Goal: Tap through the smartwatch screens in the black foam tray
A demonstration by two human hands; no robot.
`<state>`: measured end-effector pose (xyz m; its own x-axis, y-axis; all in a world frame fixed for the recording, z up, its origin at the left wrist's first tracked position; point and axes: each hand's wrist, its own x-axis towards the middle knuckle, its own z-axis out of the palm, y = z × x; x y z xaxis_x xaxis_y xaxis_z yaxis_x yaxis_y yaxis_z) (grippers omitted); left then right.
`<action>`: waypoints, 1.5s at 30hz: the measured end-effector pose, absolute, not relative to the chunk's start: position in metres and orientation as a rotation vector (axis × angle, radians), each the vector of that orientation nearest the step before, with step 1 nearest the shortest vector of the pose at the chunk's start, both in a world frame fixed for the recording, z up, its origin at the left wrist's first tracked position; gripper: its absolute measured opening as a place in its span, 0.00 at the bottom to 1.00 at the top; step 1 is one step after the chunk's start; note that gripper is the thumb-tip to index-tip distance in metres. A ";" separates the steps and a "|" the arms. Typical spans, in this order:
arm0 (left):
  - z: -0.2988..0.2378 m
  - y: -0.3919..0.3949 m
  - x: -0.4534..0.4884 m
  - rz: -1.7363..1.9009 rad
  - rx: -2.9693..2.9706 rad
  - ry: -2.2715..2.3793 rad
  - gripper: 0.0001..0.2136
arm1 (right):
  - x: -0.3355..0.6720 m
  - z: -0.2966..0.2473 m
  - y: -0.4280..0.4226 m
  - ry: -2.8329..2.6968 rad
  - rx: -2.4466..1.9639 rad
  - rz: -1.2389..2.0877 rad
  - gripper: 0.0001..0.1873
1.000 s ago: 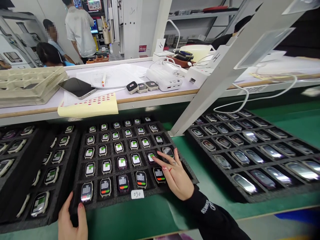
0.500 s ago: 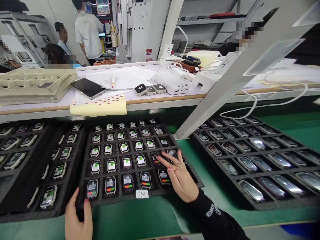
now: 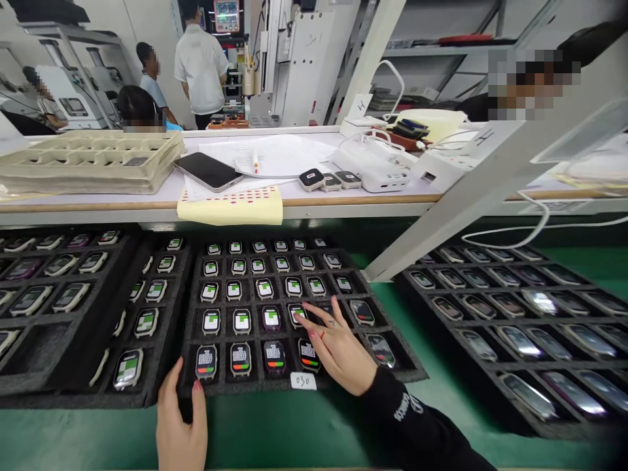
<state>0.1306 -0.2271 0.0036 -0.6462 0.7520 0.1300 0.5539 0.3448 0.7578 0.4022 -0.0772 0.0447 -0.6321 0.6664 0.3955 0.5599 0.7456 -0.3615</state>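
We see our right hand (image 3: 338, 343) with its fingers spread loosely and nothing in its grasp, two fingertips at the rounded glass screen of a watch (image 3: 295, 311) in the second row from the near edge; how firmly they press, we cannot tell. That watch lies face up in its square pocket in the middle tray (image 3: 260, 387), a slab of grainy, dark grey foam. Our left hand (image 3: 180, 425) stands at the tray's near left corner, thumb and forefinger parted in a wide curve; we cannot tell whether it grips the edge. Most of the tray's screens glow with white and green blocks, while several of the nearest row show lines of pale print above red and green bars.

A small white paper label (image 3: 303, 381) on the near rim reads 030. Smooth green tabletop (image 3: 265, 425) shows along the front. To the right, another foam tray (image 3: 483, 386) holds glossy watches with dark, reflective faces. Above, on the pale shelf (image 3: 324, 210), we see a flat black phone (image 3: 209, 171) and a ribbed, cream plastic tray (image 3: 93, 157)
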 end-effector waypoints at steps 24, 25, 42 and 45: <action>0.006 -0.231 0.130 1.146 1.141 2.235 0.22 | 0.353 0.046 -0.083 -2.496 -0.853 0.384 0.22; 0.007 -0.231 0.130 1.145 1.139 2.230 0.22 | 0.353 0.046 -0.082 -2.508 -0.855 0.390 0.23; -0.002 -0.233 0.131 1.233 1.368 2.222 0.19 | 0.313 0.052 -0.083 -2.540 -0.714 0.483 0.22; -0.002 -0.234 0.131 1.248 1.389 2.226 0.19 | 0.304 0.051 -0.084 -2.552 -0.717 0.498 0.23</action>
<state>0.1313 -0.2344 -0.0021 -0.5215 0.8228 0.2259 0.6219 0.1852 0.7609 0.3044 -0.0844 0.0512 -0.7682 0.5582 0.3134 0.3993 0.8005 -0.4469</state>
